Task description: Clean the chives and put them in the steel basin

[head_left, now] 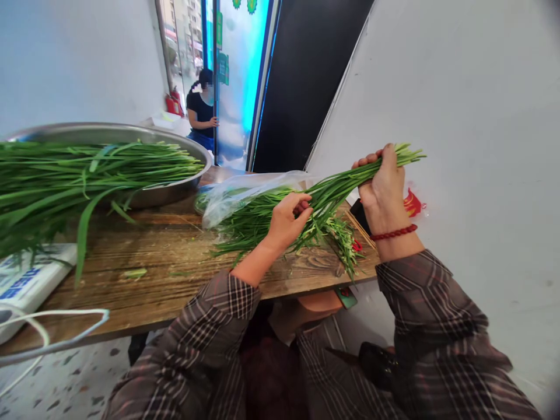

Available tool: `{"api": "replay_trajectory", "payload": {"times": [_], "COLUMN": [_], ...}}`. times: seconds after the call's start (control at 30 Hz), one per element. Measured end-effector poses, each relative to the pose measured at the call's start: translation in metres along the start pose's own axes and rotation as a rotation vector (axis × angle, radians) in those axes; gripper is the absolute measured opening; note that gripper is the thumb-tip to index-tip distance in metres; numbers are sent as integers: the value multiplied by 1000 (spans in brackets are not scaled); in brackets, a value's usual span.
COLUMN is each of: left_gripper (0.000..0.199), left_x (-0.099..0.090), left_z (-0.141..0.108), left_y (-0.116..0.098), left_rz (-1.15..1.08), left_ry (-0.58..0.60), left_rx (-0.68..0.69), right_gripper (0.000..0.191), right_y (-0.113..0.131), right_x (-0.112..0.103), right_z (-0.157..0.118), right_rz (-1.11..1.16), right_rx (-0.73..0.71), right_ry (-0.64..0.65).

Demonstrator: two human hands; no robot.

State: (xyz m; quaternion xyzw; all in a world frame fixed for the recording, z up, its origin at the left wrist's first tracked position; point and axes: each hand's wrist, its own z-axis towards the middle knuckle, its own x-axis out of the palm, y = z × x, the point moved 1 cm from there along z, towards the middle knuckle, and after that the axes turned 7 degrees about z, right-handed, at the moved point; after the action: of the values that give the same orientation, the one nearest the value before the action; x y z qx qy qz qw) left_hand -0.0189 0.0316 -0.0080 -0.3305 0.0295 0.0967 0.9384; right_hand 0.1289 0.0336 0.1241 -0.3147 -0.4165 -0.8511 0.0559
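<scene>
A bunch of long green stalks [341, 185] is raised over the right part of the wooden table, its pale ends pointing up to the right. My right hand [381, 184] wraps round it near those ends. My left hand [289, 220] is at the bunch's leafy part, fingers curled with thumb and fingertips close together; what they pinch is too small to make out. Below lies a pile of loose greens [254, 224], partly under a clear plastic bag [231, 201]. Short trimmings [343, 233] lie at the table's right end.
A large metal basin [203, 154] heaped with green stalks [131, 169] stands at the left. Nearer is a white device [52, 274] with a pale cable [79, 338]. The table [166, 291] ends near a white wall at the right. A person [201, 114] sits beyond, near the glass door.
</scene>
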Motion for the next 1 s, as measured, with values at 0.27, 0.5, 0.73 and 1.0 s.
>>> {"api": "replay_trajectory", "payload": {"times": [0.27, 0.5, 0.73, 1.0], "left_gripper": [8, 14, 15, 18], "left_x": [2, 2, -5, -48], "left_z": [0, 4, 0, -21], "left_y": [-1, -6, 9, 37], "left_rz": [109, -130, -416, -352], "left_ry": [5, 62, -76, -96], "left_rx": [90, -216, -494, -569], "right_gripper": [37, 35, 36, 35], "right_y": [-3, -4, 6, 35], "right_x": [1, 1, -9, -48], "right_z": [-3, -7, 14, 46], "right_rz": [13, 37, 142, 248], "right_rx": [40, 66, 46, 22], "right_ry": [-15, -2, -113, -265]}}
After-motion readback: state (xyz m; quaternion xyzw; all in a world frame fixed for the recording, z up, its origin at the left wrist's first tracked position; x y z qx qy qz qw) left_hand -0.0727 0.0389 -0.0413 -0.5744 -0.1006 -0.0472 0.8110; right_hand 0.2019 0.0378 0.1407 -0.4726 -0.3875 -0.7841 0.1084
